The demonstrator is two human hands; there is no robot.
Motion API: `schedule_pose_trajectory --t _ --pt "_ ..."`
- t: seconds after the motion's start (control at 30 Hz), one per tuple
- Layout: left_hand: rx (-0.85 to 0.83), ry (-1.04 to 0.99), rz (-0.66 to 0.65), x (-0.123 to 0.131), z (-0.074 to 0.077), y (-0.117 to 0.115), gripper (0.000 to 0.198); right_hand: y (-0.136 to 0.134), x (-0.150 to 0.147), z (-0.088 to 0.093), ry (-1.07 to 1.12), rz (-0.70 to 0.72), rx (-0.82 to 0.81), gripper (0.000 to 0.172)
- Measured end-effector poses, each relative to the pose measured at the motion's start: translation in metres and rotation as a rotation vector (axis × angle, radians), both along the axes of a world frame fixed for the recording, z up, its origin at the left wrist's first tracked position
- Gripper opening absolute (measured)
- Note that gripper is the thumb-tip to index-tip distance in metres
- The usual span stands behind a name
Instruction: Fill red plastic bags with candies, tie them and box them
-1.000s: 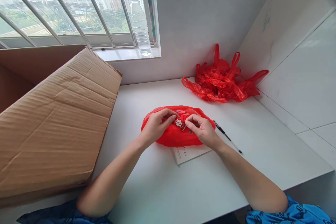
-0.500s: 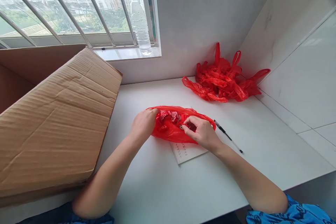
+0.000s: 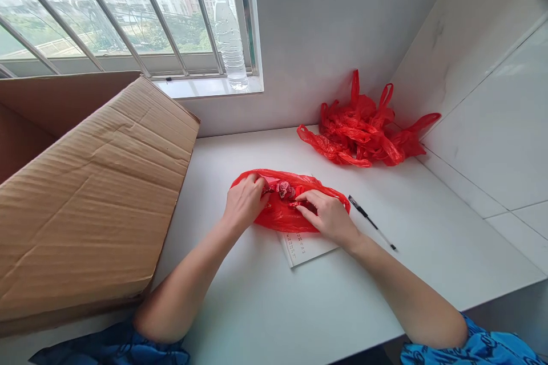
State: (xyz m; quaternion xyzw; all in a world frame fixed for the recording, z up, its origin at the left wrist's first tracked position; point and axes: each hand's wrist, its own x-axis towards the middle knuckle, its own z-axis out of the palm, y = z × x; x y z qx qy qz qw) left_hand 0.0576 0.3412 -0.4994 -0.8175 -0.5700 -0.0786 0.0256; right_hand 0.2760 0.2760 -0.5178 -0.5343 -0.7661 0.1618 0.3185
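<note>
A red plastic bag [image 3: 278, 218] lies on the white table [image 3: 299, 308], partly over a small sheet of paper [image 3: 306, 248] with writing. My left hand [image 3: 244, 202] grips the bag's left side with curled fingers. My right hand [image 3: 327, 217] pinches the bag's plastic near the middle. Between my hands, small red wrapped pieces [image 3: 285, 188] with white print show at the bag's mouth.
A large cardboard box [image 3: 89, 194] with its flap leaning over fills the left. A heap of red plastic bags [image 3: 363, 131] sits in the back right corner. A black pen [image 3: 370, 221] lies right of my hand. A plastic water bottle [image 3: 229, 40] stands on the windowsill.
My hands have shifted on the bag: the left moved left then back toward the middle, and the right hand lowered onto the plastic. The bag's mouth has spread, showing the wrapped pieces.
</note>
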Motion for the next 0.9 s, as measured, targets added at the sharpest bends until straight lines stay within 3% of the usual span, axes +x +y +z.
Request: schedule_pose_trajectory --t 0.13,0.3,0.4,0.6,0.9 --pt "0.054 -0.095 -0.107 0.004 0.010 -0.007 0.020 0.000 -0.001 0.000 0.004 -0.017 0.052 0.020" --pt "-0.019 -0.454 -0.286 0.009 0.026 -0.020 0.014 -0.006 -0.005 0.013 0.248 -0.046 0.013 0.034" --pt "-0.125 -0.625 -0.347 0.013 0.034 -0.028 0.015 -0.008 -0.006 0.018 0.435 0.017 -0.060 0.024" --pt "-0.462 -0.847 -0.320 0.016 0.036 -0.032 0.028 -0.004 -0.003 0.015 0.749 -0.023 -0.294 0.027" --pt "-0.686 -1.041 -0.342 0.015 0.030 -0.024 0.029 -0.003 -0.003 0.018 0.893 0.025 -0.353 0.030"
